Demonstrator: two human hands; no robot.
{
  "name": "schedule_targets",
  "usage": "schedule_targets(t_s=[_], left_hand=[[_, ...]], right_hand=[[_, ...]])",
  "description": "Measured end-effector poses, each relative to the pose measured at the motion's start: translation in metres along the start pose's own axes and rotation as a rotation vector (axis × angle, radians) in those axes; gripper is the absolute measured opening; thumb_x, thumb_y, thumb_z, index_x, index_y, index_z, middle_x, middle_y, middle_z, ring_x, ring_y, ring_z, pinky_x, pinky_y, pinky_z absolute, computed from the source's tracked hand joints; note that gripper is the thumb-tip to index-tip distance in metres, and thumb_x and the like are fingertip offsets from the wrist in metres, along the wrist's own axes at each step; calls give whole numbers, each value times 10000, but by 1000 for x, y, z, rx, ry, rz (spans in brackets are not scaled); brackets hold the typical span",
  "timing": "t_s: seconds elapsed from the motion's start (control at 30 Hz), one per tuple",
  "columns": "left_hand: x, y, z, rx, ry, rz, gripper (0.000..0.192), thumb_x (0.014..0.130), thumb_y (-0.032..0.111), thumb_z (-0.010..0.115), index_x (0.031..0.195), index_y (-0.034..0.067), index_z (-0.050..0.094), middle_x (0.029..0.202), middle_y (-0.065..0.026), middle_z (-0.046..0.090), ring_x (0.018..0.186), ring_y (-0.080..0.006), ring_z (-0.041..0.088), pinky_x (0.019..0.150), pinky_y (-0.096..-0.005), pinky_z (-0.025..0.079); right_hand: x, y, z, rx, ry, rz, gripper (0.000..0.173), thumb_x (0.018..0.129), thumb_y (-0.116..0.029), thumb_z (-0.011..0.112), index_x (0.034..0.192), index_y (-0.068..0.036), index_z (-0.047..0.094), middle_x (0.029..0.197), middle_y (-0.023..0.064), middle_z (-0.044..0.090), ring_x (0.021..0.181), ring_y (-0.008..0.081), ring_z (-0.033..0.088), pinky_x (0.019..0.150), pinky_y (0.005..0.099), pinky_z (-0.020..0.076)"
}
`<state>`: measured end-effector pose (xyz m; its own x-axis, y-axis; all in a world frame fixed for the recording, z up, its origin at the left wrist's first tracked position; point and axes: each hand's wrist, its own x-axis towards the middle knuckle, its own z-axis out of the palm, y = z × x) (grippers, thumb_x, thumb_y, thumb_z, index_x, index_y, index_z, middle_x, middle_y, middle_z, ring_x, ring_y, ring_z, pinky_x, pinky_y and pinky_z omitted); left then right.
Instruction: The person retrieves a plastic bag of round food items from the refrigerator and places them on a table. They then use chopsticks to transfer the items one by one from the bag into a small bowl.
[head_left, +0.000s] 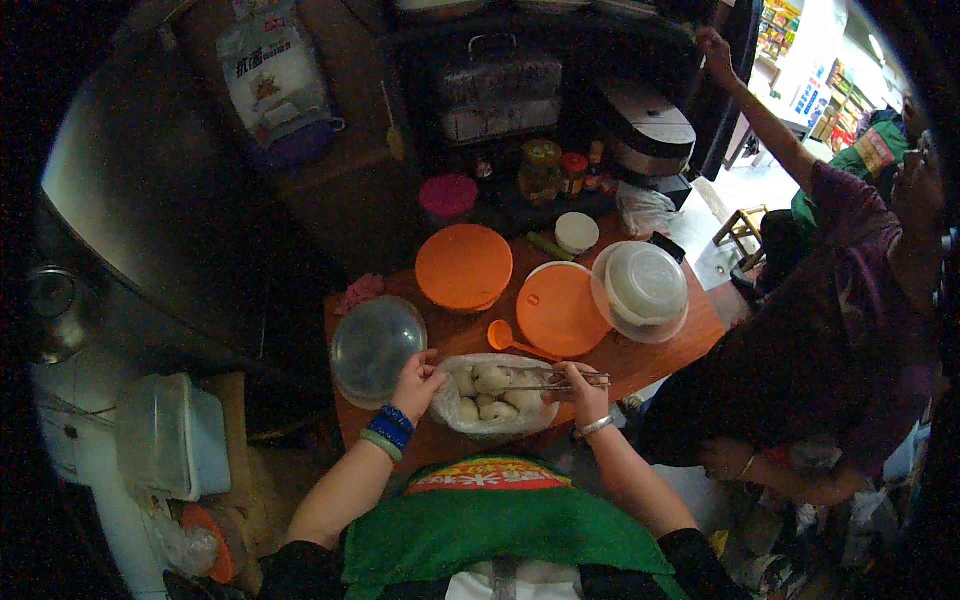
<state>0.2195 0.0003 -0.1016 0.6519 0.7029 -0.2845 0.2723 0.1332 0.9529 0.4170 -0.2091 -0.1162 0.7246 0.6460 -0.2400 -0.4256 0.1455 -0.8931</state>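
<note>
My right hand (586, 391) grips a pair of thin metal tongs or chopsticks (536, 387); which of the two I cannot tell. Their tips reach over pale round dough-like pieces (495, 411) in a container lined with a clear plastic bag (450, 421). One piece (491, 377) lies by the tips; whether it is pinched is unclear. My left hand (418, 384), fingers apart, hovers between the bag's left edge and a translucent round lid (375, 349). It appears to hold nothing, though contact with the bag is hard to judge.
Two tubs with orange lids (465, 266) (562, 309), an orange spoon (517, 341), a white bowl (577, 232) and a lidded clear bowl (645, 289) crowd the wooden table (660, 352). Jars (540, 172) and a cooker (645, 127) stand behind. Another person (795, 360) is close on the right.
</note>
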Motion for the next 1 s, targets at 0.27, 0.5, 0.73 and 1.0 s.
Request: schedule_targets(t_s=[0.27,0.5,0.73,1.0], left_hand=[[1,-5,-2,79,-14,-24,461,774,67,614,1198,61,434,977,-81,526,866,-164,514,761,-303,450],[3,-8,-2,87,16,-5,468,779,75,624,1203,65,427,914,-71,549,756,-147,537,660,-278,464],[2,6,-1,-9,-31,-5,443,809,91,593,1211,52,412,880,-60,534,726,-130,539,611,-264,464],[24,-9,2,325,19,51,610,746,291,680,1219,33,395,967,-85,538,859,-173,536,761,-311,464]], right_hand=[[33,22,-3,87,36,182,275,873,-220,530,834,48,580,743,171,610,600,292,617,517,404,555],[43,26,-11,53,155,174,291,855,-201,557,733,62,583,693,172,618,553,286,625,462,385,537],[37,8,-8,-177,110,-1,187,799,-141,658,692,3,602,709,80,626,621,127,598,562,262,479],[45,14,-5,-199,16,-219,156,849,-132,590,818,8,654,738,5,641,618,72,544,575,227,441]])
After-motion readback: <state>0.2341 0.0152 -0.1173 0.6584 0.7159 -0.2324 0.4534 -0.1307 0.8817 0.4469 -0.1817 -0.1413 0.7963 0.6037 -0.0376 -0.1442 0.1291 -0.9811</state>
